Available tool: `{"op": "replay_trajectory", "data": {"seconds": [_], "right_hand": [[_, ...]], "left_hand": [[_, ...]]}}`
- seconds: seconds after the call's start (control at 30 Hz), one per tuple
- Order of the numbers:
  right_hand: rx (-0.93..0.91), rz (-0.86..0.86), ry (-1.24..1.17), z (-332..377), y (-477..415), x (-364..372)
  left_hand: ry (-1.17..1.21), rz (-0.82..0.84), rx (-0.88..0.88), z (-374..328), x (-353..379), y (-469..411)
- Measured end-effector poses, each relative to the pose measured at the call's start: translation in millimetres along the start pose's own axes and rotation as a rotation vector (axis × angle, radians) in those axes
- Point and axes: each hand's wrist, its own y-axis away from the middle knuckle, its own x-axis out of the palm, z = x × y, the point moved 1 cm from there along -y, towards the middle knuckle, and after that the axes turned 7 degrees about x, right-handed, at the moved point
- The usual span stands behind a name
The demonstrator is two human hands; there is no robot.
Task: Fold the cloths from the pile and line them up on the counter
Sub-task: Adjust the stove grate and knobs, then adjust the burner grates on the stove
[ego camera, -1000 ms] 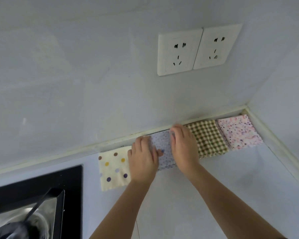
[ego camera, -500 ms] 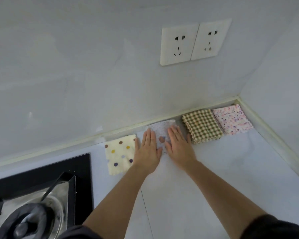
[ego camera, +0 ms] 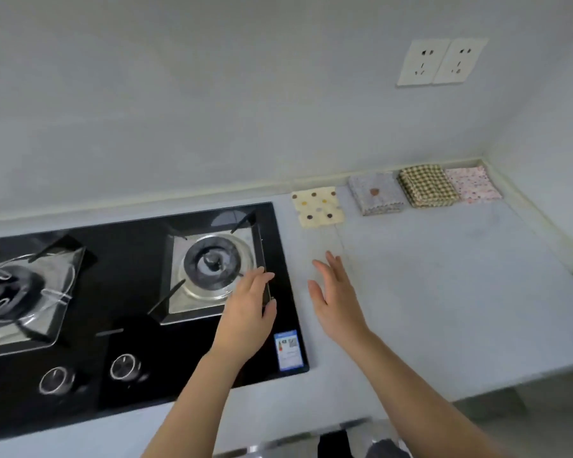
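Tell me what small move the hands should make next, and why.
Probably reach for the next cloth from the pile, out of view: four folded cloths lie in a row by the wall, and the left hand and right hand are open and empty.

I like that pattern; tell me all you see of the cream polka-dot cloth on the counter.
The cream polka-dot cloth is soft-looking fabric folded into a flat square, dotted brown, yellow and grey. It lies on the grey counter by the wall, leftmost of four in a row, right of the gas hob, with a gap to the grey cloth.
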Motion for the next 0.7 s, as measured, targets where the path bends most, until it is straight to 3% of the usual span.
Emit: {"op": "replay_trajectory", "data": {"seconds": [0.3,0.7], "right_hand": [[-0.111,0.181,0.004,136,137,111],[-0.285,0.338,0.039,286,122,253]], "left_hand": [[0.077,-0.18,-0.184,78,-115,186],[0.099,-0.303,-0.345,222,-214,236]]}}
